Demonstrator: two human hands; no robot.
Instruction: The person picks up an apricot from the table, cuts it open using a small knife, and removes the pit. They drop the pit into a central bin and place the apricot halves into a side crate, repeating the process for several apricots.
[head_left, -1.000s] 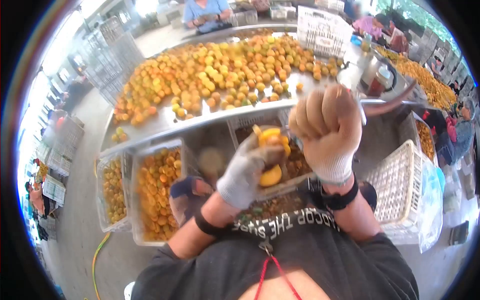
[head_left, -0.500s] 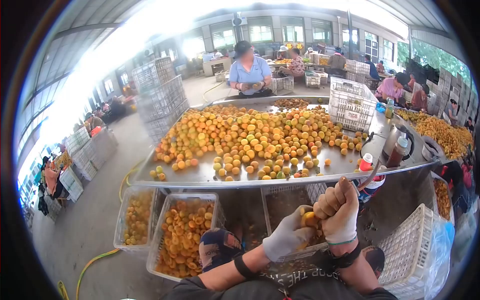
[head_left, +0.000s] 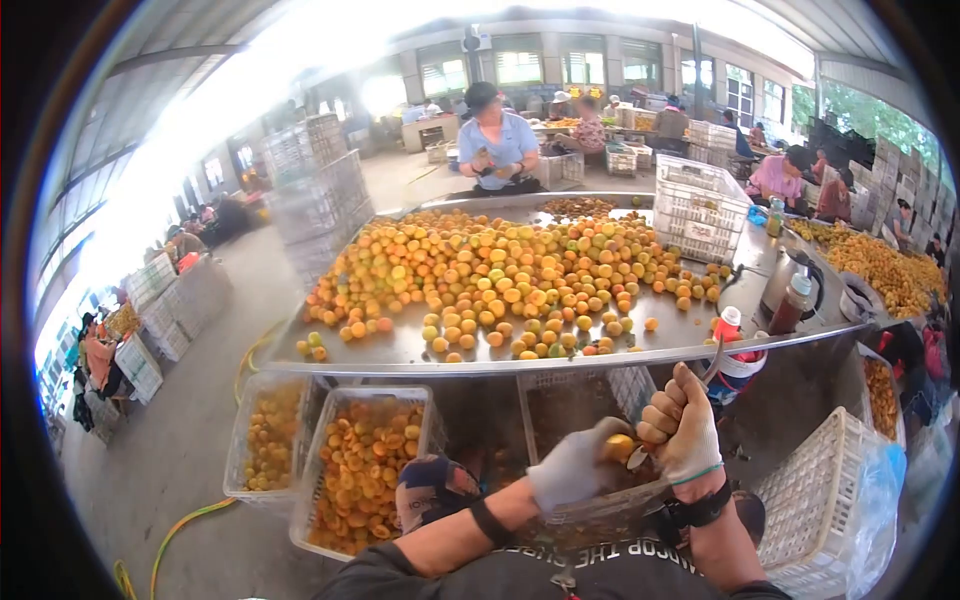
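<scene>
My left hand (head_left: 580, 465), in a white glove and blurred, has its fingers around a yellow-orange fruit (head_left: 619, 448). Just right of it, my right hand (head_left: 682, 425) is closed in a white glove with bare fingertips, with a thin curved blade (head_left: 714, 360) rising beside its thumb. A small pale spot shows between the hands; what it is cannot be made out. Both hands are above a crate (head_left: 535, 405) below the table's front edge. Many orange fruits (head_left: 500, 270) lie on the metal table (head_left: 400, 356).
Crates of fruit (head_left: 362, 470) (head_left: 275, 440) stand at lower left, an empty-looking white crate (head_left: 815, 500) at lower right. On the table are a white crate (head_left: 700, 215), a kettle (head_left: 790, 280) and bottles (head_left: 792, 305). A person in blue (head_left: 497, 145) is across the table.
Both hands have shifted slightly; my left hand is now blurred. The blade stands more upright. The person opposite has raised one hand.
</scene>
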